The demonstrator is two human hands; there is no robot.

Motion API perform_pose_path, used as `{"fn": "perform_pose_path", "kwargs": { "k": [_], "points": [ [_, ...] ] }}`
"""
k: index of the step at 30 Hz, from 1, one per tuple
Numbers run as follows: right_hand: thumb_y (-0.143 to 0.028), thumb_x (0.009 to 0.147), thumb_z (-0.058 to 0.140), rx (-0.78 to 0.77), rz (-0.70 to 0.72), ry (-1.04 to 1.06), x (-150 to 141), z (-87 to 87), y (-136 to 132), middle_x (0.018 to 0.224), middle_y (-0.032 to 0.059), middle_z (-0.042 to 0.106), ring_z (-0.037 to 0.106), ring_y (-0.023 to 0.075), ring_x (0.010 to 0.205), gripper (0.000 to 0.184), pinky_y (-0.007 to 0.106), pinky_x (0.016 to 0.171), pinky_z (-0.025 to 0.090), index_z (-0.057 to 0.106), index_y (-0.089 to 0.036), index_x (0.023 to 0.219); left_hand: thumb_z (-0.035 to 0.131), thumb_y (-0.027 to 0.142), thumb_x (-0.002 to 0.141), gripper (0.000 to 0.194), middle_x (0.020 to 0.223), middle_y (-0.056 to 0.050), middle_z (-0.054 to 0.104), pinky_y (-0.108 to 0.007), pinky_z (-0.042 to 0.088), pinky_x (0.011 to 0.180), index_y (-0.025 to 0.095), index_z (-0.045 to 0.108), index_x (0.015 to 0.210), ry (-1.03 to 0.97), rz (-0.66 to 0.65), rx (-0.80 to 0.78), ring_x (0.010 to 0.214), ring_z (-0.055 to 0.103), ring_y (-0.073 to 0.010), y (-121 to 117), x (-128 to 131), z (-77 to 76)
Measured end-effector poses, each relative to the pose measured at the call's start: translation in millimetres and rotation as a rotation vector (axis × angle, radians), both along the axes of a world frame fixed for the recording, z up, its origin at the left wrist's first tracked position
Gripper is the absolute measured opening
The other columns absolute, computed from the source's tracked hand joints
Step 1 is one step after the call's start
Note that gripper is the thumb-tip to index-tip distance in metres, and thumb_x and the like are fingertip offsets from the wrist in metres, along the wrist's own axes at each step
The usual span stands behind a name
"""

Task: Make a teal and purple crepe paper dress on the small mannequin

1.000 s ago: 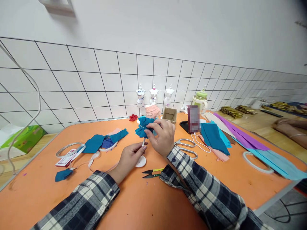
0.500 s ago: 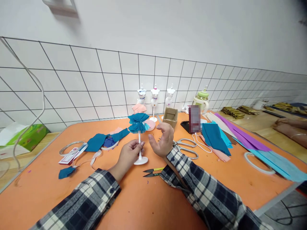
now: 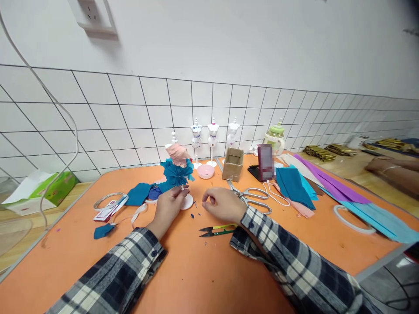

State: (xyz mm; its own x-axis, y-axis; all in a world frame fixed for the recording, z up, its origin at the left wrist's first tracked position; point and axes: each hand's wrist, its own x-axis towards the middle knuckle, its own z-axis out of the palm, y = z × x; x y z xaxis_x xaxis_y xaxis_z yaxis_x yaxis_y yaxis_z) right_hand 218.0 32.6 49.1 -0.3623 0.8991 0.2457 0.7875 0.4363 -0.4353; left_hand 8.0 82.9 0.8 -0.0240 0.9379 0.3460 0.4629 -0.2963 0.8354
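My left hand (image 3: pixel 170 205) is closed on the thin white stem of a miniature dress form (image 3: pixel 173 138), just above its round base (image 3: pixel 187 202). The form leans to the left. It wears a pink crumpled paper top (image 3: pixel 177 153) and a ruffled teal crepe-paper skirt (image 3: pixel 177 173). Low over the table, my right hand (image 3: pixel 225 205) has its fingers curled in toward the thumb; what they hold, if anything, is hidden. Small dark scraps (image 3: pixel 192 216) lie between the hands. Thread snips (image 3: pixel 216 230) with yellow and green handles rest just below my right hand.
Behind stand several white dress forms (image 3: pixel 213 131), a pink bowl (image 3: pixel 206 172) and a cardboard box (image 3: pixel 232 164). Scissors (image 3: pixel 253 196), a phone (image 3: pixel 265 162) and coloured paper (image 3: pixel 294 187) lie rightward. Teal pieces (image 3: pixel 138 194) and a tape roll (image 3: pixel 109 201) lie left. Another person's arm (image 3: pixel 391 168) shows far right.
The held dress form has shifted left and now tilts, showing its pink top and uncovering the pink bowl. My right hand has come down to the table, its fingers more curled.
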Motion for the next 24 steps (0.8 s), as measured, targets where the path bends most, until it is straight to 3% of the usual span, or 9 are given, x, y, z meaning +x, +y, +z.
{"fn": "perform_pose_path", "kwargs": {
  "k": [5, 8, 11, 15, 19, 24],
  "points": [
    [-0.029, 0.077, 0.067, -0.304, 0.235, -0.211, 24, -2.9, -10, 0.089, 0.0023, 0.065, 0.058, 0.0156, 0.08, 0.013, 0.025, 0.067, 0.038, 0.069, -0.02, 0.088, 0.06, 0.051, 0.082, 0.036, 0.081, -0.007, 0.078, -0.031, 0.051, 0.067, 0.019, 0.077, 0.083, 0.111, -0.03, 0.017, 0.075, 0.069, -0.0242, 9, -1, -10.9],
    [-0.04, 0.069, 0.076, -0.464, 0.282, -0.322, 38, 0.2, -7, 0.095, 0.0012, 0.066, 0.058, 0.0172, 0.079, 0.039, 0.026, 0.063, 0.038, 0.066, -0.023, 0.103, 0.055, 0.049, 0.087, 0.038, 0.091, -0.007, 0.079, -0.029, 0.052, 0.064, 0.018, 0.076, 0.095, 0.136, -0.083, 0.007, 0.075, 0.07, -0.0221, 11, 2, -15.8],
    [-0.043, 0.063, 0.082, -0.491, 0.297, -0.392, 41, 0.9, -5, 0.1, 0.0021, 0.065, 0.059, 0.0196, 0.084, 0.053, 0.026, 0.062, 0.036, 0.064, -0.023, 0.109, 0.053, 0.047, 0.088, 0.042, 0.102, -0.009, 0.078, -0.03, 0.054, 0.068, 0.018, 0.072, 0.111, 0.153, -0.126, -0.004, 0.079, 0.072, -0.0225, 12, 5, -18.1],
    [-0.032, 0.067, 0.082, -0.474, 0.225, -0.406, 33, -3.0, -8, 0.098, 0.0031, 0.066, 0.06, 0.0202, 0.087, 0.04, 0.025, 0.06, 0.034, 0.065, -0.022, 0.102, 0.055, 0.036, 0.086, 0.047, 0.113, -0.01, 0.075, -0.034, 0.055, 0.083, 0.018, 0.063, 0.128, 0.202, -0.166, -0.007, 0.097, 0.072, -0.0253, 12, 6, -21.0],
    [-0.028, 0.067, 0.082, -0.496, 0.201, -0.357, 29, -5.1, -9, 0.093, 0.0007, 0.068, 0.061, 0.018, 0.082, 0.033, 0.024, 0.058, 0.033, 0.066, -0.022, 0.096, 0.056, 0.026, 0.079, 0.045, 0.119, -0.011, 0.073, -0.038, 0.053, 0.089, 0.018, 0.066, 0.122, 0.284, -0.192, 0.003, 0.104, 0.069, -0.0279, 16, 4, -24.4],
    [-0.024, 0.064, 0.084, -0.511, 0.237, -0.316, 32, -8.1, -4, 0.09, -0.0008, 0.067, 0.059, 0.0159, 0.08, 0.036, 0.023, 0.06, 0.035, 0.066, -0.021, 0.096, 0.054, 0.025, 0.079, 0.039, 0.109, -0.01, 0.076, -0.033, 0.055, 0.081, 0.019, 0.068, 0.116, 0.379, -0.214, -0.005, 0.095, 0.072, -0.0262, 17, 5, -23.2]
  ]
}}
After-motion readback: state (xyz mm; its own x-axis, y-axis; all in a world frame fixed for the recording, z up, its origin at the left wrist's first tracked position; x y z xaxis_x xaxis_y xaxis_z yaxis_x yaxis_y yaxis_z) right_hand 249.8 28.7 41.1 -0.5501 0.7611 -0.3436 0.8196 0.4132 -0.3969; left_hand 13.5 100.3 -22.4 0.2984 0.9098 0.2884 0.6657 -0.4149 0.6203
